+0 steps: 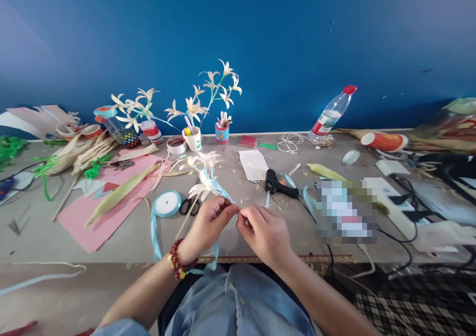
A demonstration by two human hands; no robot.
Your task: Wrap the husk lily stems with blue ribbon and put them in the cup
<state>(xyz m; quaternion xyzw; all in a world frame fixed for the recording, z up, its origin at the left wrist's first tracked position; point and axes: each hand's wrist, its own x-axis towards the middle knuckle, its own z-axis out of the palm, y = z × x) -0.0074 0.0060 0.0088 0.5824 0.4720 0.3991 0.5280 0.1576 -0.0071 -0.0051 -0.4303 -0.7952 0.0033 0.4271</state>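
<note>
In the head view, a spray of white artificial flowers [204, 170] has its stems wrapped in light blue ribbon [222, 191]. My left hand [213, 224] is closed around the lower stems, thumb and fingers pinched together. Close beside it, fingertips nearly touching, my right hand [265, 232] pinches the stem end; the exact bit between its fingers is hidden. A blue ribbon spool [166, 204] lies left of my hands, its loose tail hanging over the table edge. Black scissors [189, 207] lie just behind my left hand. A black glue gun [280, 185] rests beyond my right hand.
Cups holding finished flowers [192, 139] stand along the blue wall. Pink paper [91, 222] and corn husks [121, 195] spread at left. A plastic bottle [332, 113] leans at back right. A white power strip [390, 202] and cables lie at right.
</note>
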